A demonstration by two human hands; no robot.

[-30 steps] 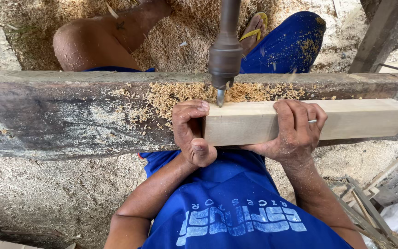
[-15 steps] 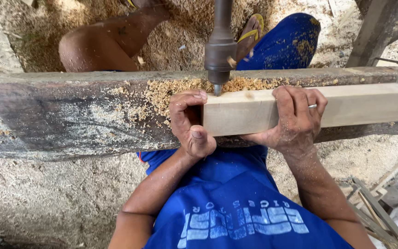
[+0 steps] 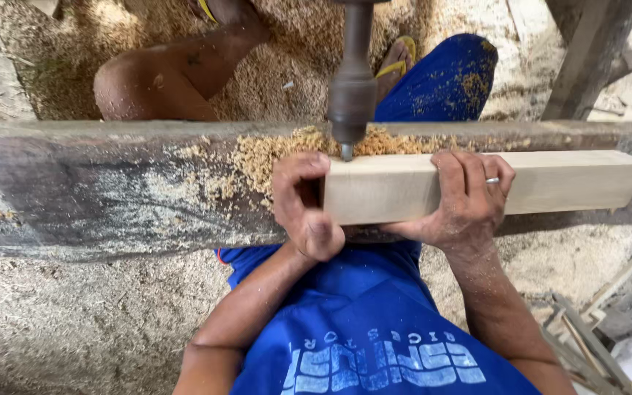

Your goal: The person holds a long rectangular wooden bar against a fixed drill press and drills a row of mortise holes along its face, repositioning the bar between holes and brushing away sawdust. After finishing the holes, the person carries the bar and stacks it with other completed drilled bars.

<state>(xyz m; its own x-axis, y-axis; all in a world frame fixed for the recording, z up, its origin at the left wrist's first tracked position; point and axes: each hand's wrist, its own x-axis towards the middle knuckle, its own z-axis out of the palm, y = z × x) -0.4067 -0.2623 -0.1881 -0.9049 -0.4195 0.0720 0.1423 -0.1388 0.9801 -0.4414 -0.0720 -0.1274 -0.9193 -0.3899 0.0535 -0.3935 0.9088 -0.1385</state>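
A pale squared wooden block (image 3: 550,183) lies along a dark worn bench beam (image 3: 111,197). My left hand (image 3: 303,205) grips the block's left end, fingers curled over the end face. My right hand (image 3: 462,201), with a ring on one finger, wraps over the top of the block nearer its middle. A vertical drill chuck (image 3: 352,91) comes down from above, and its bit tip touches the block's top edge at the left end, just beside my left fingers. Wood shavings (image 3: 272,153) are heaped on the beam around the bit.
Sawdust covers the ground beyond and below the beam. My bare knee (image 3: 148,80) and a leg in blue shorts (image 3: 448,80) show past the beam. A slanted timber post (image 3: 587,58) stands at upper right. Scrap wood strips (image 3: 587,344) lie at lower right.
The view has shifted slightly, so beam and block sit a little lower in the frame. Both hands keep the same grip on the block, and the bit stays at its left end.
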